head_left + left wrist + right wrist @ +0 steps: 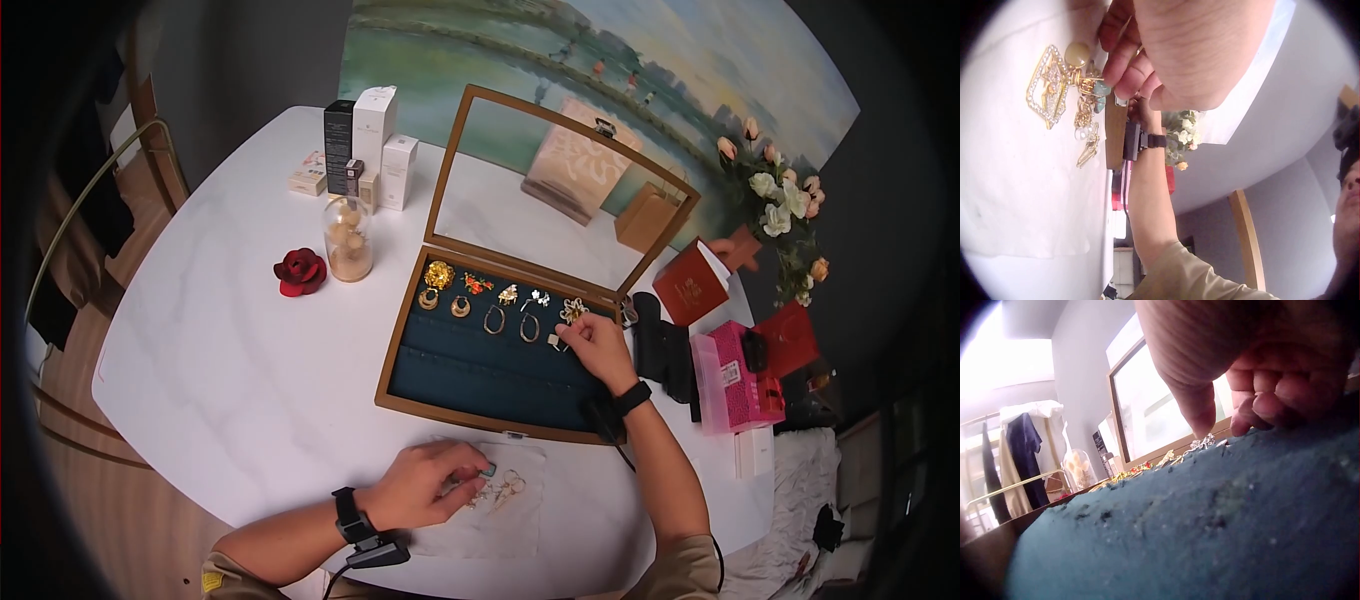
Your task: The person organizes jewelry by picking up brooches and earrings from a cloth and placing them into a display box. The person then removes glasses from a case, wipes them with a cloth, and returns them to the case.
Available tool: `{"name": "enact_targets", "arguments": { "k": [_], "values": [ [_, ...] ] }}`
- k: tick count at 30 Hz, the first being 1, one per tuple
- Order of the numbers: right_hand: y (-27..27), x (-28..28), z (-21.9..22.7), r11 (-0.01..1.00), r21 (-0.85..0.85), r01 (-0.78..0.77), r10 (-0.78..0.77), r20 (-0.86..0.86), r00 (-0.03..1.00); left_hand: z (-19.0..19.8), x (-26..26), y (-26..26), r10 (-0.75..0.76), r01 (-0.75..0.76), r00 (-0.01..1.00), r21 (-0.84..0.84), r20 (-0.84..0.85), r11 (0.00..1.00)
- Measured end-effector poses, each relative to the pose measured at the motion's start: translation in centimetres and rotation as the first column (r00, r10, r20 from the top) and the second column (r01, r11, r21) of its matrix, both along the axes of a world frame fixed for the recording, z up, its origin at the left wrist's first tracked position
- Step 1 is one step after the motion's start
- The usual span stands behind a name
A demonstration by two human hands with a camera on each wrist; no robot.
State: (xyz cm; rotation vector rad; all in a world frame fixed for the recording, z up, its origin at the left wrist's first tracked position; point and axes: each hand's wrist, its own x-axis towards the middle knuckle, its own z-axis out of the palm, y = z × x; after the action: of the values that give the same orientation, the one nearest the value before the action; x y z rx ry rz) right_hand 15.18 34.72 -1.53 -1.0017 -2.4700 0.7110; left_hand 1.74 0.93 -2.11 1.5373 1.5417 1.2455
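A wooden-framed jewelry box (480, 395) with dark teal lining stands with its glass lid raised. Inside, gold hoops (494, 320), flower-shaped pieces (438, 275) and other earrings lie in rows. Over the box's right side, my right hand (598, 352) pinches a small square earring (554, 342) between thumb and fingertips, just below a gold flower piece (574, 310). My left hand (425, 487) hovers low over a white cloth (520, 530), thumb and forefinger around a turquoise-stone piece (1102, 90). Beside it on the cloth are a rhinestone-edged diamond-shaped piece (1047, 87) and a pearl piece (1083, 133).
Left of the box are a red fabric flower (300, 272), a glass dome (347, 240) and several cosmetic boxes (372, 125). A black case (663, 345), a pink box (745, 385) and a red bag (690, 285) stand at right. Cables trail from both wrists.
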Motion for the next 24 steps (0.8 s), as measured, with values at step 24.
{"name": "enact_targets", "arguments": {
  "k": [24],
  "values": [
    [-0.7, 0.3, 0.9, 0.998, 0.018, -0.060, 0.058, 0.098, 0.994, -0.2, -0.1, 0.1, -0.002, 0.004, 1.000, 0.062, -0.022, 0.998]
  ]
}}
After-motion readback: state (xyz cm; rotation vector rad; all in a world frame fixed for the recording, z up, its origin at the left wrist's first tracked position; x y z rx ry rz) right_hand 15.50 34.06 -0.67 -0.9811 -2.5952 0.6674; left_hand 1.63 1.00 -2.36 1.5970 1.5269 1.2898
